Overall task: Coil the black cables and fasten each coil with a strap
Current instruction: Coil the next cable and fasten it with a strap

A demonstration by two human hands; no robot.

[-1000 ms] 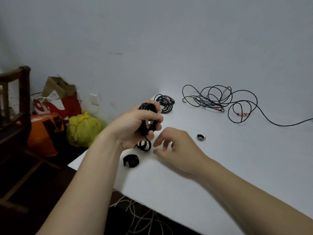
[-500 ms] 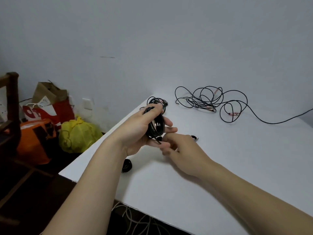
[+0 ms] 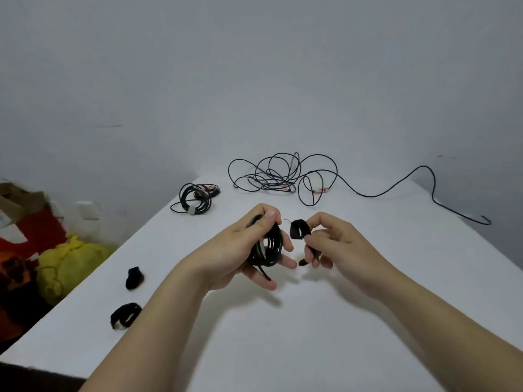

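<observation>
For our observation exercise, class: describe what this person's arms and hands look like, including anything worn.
The left hand and right hand are bare: no gloves, and no rings or watch show. The left forearm and right forearm are bare as well, with no sleeve in view up to the picture's edge.

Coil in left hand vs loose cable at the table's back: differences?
The held coil is wound into tight loops; the loose cable sprawls in wide, tangled loops. The held coil is gripped in the left hand above the table; the loose cable lies on it. Both are thin and black.
</observation>
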